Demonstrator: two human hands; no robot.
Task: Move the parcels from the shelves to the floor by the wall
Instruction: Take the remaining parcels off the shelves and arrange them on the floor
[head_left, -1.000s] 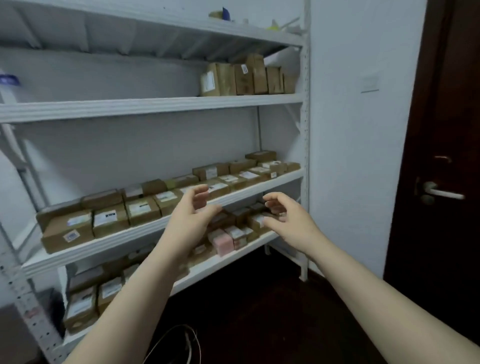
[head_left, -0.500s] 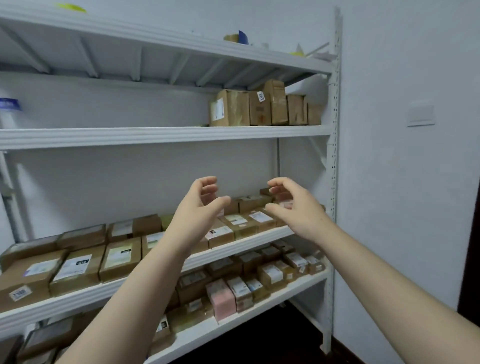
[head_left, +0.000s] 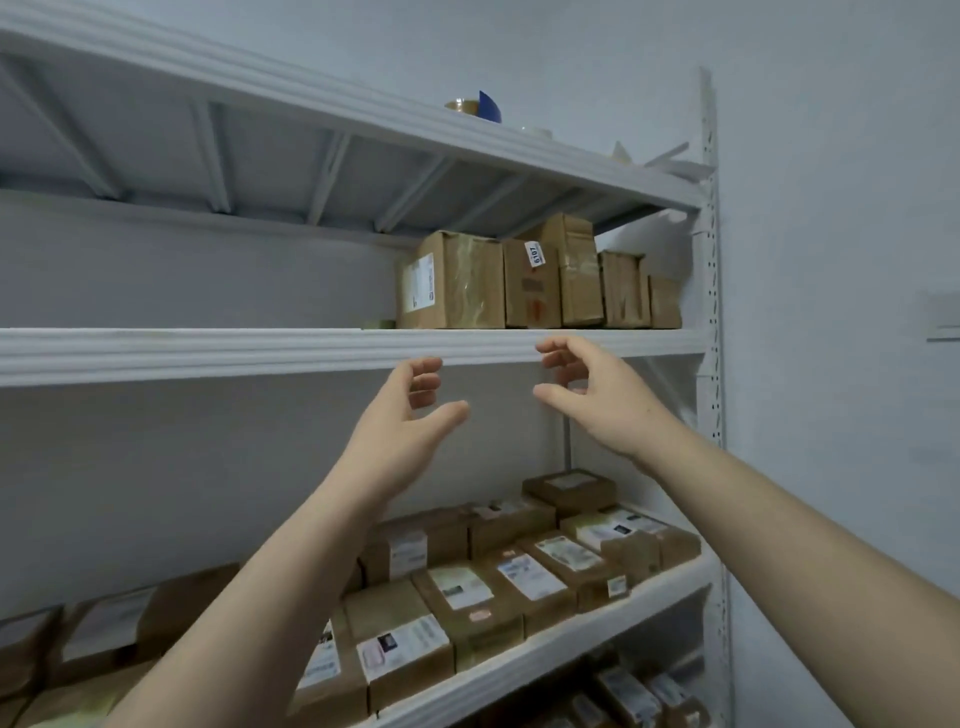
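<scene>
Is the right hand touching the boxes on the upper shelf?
Apart. The head view shows the right hand open below the boxes, with the white shelf edge between them.

left hand (head_left: 400, 415) | right hand (head_left: 602, 395) | forearms (head_left: 260, 587) — bare to the frame edge (long-looking, probably lens stretch)

upper shelf (head_left: 260, 353) left half free, upright parcels (head_left: 535, 283) crowd right

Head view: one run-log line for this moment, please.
left hand: open, empty | right hand: open, empty | brown cardboard parcels above: untouched
</scene>
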